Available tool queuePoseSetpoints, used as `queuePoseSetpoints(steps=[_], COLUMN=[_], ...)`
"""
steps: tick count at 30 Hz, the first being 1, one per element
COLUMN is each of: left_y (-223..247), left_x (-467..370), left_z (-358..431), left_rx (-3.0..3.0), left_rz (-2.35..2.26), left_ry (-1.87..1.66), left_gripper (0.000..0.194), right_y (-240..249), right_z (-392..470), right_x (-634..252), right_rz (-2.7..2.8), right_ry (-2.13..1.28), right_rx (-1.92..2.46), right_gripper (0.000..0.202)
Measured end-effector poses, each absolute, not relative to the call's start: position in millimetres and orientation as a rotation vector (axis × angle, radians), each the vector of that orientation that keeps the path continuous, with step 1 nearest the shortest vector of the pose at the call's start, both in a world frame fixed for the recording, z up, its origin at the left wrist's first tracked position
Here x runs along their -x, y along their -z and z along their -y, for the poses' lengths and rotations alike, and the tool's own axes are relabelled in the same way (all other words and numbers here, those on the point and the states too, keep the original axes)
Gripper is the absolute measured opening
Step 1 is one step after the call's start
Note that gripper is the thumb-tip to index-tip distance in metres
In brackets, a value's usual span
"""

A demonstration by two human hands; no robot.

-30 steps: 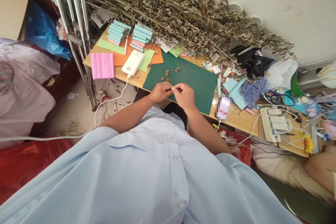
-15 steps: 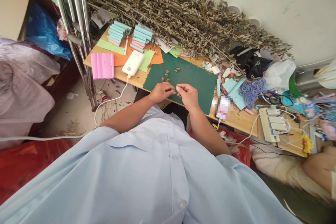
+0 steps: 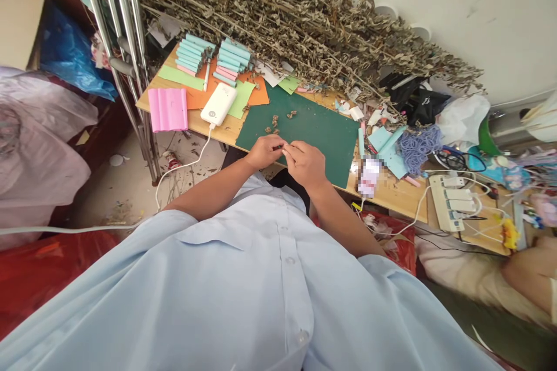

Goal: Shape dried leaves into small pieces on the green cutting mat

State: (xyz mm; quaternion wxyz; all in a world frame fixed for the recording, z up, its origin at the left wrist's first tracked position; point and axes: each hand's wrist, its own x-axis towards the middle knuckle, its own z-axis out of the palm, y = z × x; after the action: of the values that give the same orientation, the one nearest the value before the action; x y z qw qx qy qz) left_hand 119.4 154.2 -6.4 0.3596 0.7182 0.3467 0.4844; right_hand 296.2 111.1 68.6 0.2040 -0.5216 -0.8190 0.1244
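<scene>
My left hand (image 3: 264, 152) and my right hand (image 3: 305, 163) meet over the near edge of a dark green cutting mat (image 3: 317, 127). Both are closed in a pinch, fingertips touching. Whatever they pinch is too small and hidden to name. Just beyond my left hand, several small clumps of dried leaf (image 3: 275, 122) lie on the mat. Past the mat's upper left are two stacks of pale blue and pink paper rolls (image 3: 232, 58). A white power bank (image 3: 219, 104) with a cable lies left of the mat.
A large heap of dried leafy stalks (image 3: 278, 23) covers the back of the table. Metal crutches (image 3: 126, 40) lean at the left. On the right are a phone (image 3: 369, 177), blue yarn (image 3: 420, 148) and a power strip (image 3: 448, 203) with cables. Another person's arm (image 3: 533, 272) shows far right.
My right hand has moved slightly left, so its fingertips now touch those of my left hand. A small gap between them has closed. The clumps on the mat look unchanged.
</scene>
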Motion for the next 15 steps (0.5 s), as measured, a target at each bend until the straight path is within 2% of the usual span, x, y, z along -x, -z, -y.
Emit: queuePoseSetpoints(steps=[5, 15], left_y=[6, 9], left_x=[-119, -120], left_z=[-155, -155], left_rx=[-1.874, -1.854], left_rz=[-0.905, -0.894], left_ry=[-1.238, -1.277], left_gripper=[0.025, 0.02], right_y=[-69, -73], right_z=[-109, -111], right_x=[-300, -309], right_rz=[2.144, 2.396], right_ry=[-0.428, -0.251], right_rx=[1.402, 1.38], right_gripper=[0.037, 0.032])
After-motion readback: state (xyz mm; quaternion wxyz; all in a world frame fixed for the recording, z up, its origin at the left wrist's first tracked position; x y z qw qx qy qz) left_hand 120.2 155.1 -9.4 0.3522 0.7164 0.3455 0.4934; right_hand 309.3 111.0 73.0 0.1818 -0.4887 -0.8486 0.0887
